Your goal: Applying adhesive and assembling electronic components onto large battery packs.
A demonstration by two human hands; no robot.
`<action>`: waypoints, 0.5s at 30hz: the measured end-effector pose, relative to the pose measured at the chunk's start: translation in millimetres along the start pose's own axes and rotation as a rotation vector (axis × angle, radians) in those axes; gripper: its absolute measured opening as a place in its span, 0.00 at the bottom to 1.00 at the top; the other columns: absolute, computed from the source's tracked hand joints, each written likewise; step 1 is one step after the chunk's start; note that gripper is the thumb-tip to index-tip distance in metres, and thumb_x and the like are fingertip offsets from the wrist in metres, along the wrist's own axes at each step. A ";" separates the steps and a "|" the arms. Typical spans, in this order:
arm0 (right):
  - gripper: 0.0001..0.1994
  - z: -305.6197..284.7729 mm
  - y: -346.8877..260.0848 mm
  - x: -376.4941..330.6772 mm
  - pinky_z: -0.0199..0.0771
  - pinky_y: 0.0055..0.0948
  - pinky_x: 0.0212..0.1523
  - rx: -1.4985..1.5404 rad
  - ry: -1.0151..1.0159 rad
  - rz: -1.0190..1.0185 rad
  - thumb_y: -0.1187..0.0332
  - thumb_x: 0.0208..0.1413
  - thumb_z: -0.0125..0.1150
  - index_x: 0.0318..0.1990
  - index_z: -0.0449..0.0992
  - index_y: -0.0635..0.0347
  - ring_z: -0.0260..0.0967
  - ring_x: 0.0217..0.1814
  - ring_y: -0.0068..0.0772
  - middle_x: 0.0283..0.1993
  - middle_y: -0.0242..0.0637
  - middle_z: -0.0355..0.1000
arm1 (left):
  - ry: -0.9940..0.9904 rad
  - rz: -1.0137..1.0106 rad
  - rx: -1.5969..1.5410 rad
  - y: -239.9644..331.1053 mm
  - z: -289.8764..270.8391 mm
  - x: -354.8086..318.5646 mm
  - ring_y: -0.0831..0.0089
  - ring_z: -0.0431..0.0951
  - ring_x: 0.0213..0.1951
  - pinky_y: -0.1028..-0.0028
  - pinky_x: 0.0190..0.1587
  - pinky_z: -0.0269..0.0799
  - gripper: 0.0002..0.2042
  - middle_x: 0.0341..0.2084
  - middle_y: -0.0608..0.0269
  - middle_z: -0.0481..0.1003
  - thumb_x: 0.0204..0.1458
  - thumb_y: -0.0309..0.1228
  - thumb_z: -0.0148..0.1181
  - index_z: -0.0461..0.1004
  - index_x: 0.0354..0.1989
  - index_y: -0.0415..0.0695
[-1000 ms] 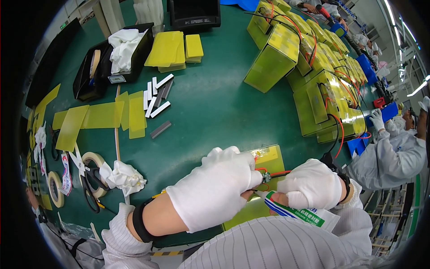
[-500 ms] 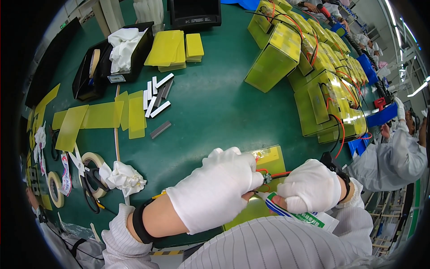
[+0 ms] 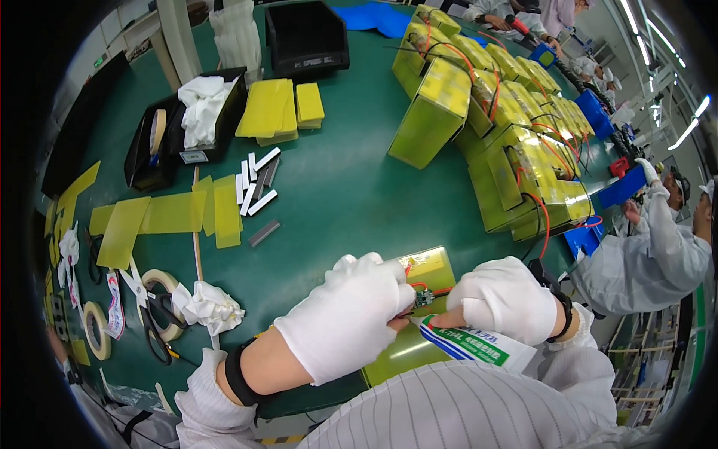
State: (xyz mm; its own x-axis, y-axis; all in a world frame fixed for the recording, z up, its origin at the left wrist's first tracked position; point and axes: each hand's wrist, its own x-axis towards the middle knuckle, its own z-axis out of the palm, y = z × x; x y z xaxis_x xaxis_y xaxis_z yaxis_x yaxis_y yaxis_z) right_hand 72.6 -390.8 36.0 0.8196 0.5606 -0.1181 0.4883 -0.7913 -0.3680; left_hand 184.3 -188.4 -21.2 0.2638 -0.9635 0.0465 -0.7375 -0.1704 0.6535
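Note:
My right hand [image 3: 501, 299], in a white fingerless glove, is closed around a white, green and blue sealant tube [image 3: 479, 346]. The tube lies tilted, its narrow end pointing left toward a small circuit board [image 3: 424, 297] with red wires. My left hand [image 3: 351, 314], gloved the same way, is closed, its fingertips pinching at the board's left edge; the exact grip is partly hidden. Beneath both hands sits a battery pack [image 3: 437, 263] wrapped in yellow-green sheet, and my left hand covers part of it.
Finished-looking yellow battery packs [image 3: 523, 165] with red and black wires stand at the right. Yellow sheets [image 3: 265, 105], foam strips [image 3: 254, 187], black bins [image 3: 307, 41], tape rolls [image 3: 96, 329], scissors [image 3: 153, 322] and a crumpled white cloth [image 3: 209, 305] lie leftward. Co-workers [image 3: 651, 239] work at the right.
In the picture, both hands, the tube and the circuit board have shifted left. More of the sealant tube's printed side shows below my right hand, with its narrow end still near the board.

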 end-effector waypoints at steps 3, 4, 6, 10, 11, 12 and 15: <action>0.18 -1.3 -4.5 -3.7 0.66 0.38 0.29 0.104 0.119 -0.002 0.59 0.48 0.60 0.47 0.74 0.52 0.68 0.32 0.44 0.34 0.36 0.66 | -0.046 0.004 0.089 1.3 0.0 -1.0 0.57 0.71 0.38 0.61 0.39 0.66 0.11 0.33 0.60 0.72 0.37 0.32 0.71 0.74 0.27 0.45; 0.19 -2.6 -6.4 -4.1 0.65 0.39 0.29 0.137 0.156 -0.001 0.57 0.49 0.60 0.48 0.74 0.52 0.68 0.31 0.45 0.35 0.37 0.66 | -0.042 0.010 0.100 4.1 -1.6 -2.8 0.57 0.71 0.38 0.61 0.39 0.66 0.11 0.33 0.60 0.72 0.37 0.32 0.71 0.74 0.27 0.45; 0.19 3.1 -0.6 -8.4 0.64 0.40 0.29 0.147 0.195 -0.013 0.53 0.52 0.58 0.48 0.75 0.52 0.66 0.30 0.46 0.36 0.39 0.66 | 0.088 0.046 0.071 10.5 -4.4 -5.6 0.56 0.72 0.39 0.62 0.40 0.68 0.24 0.35 0.59 0.71 0.30 0.37 0.77 0.75 0.38 0.47; 0.14 3.6 -2.8 -12.0 0.64 0.39 0.28 0.217 0.315 -0.014 0.53 0.56 0.56 0.40 0.78 0.52 0.66 0.30 0.46 0.35 0.38 0.66 | 0.387 0.249 -0.250 33.7 -14.9 -7.7 0.60 0.70 0.44 0.64 0.45 0.64 0.31 0.42 0.59 0.69 0.31 0.36 0.77 0.71 0.49 0.47; 0.13 6.0 -2.4 -12.7 0.64 0.39 0.28 0.217 0.352 -0.017 0.55 0.56 0.56 0.39 0.77 0.52 0.66 0.30 0.46 0.35 0.38 0.66 | 0.462 0.280 -0.260 41.1 -16.4 -9.7 0.62 0.71 0.41 0.66 0.42 0.65 0.28 0.39 0.62 0.71 0.32 0.34 0.77 0.73 0.46 0.49; 0.12 7.5 -1.9 -12.6 0.64 0.39 0.28 0.219 0.387 -0.023 0.56 0.57 0.56 0.38 0.77 0.52 0.66 0.30 0.45 0.35 0.37 0.66 | 0.459 0.288 -0.253 43.3 -15.0 -11.4 0.62 0.71 0.41 0.66 0.42 0.65 0.28 0.39 0.62 0.71 0.32 0.34 0.77 0.73 0.46 0.49; 0.13 5.2 -4.6 -11.4 0.65 0.39 0.29 0.156 0.334 -0.044 0.55 0.55 0.57 0.34 0.76 0.54 0.67 0.31 0.46 0.35 0.38 0.67 | 0.573 0.338 -0.347 47.3 -3.7 -10.0 0.64 0.75 0.30 0.70 0.35 0.70 0.16 0.27 0.68 0.75 0.36 0.28 0.74 0.77 0.35 0.50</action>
State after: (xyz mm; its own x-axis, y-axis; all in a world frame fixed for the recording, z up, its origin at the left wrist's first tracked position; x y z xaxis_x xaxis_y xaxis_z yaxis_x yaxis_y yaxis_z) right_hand 59.5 -392.4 34.3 0.8640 0.4626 0.1988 0.4948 -0.7072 -0.5049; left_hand 149.1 -186.1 12.0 0.4099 -0.6768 0.6115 -0.6223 0.2827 0.7300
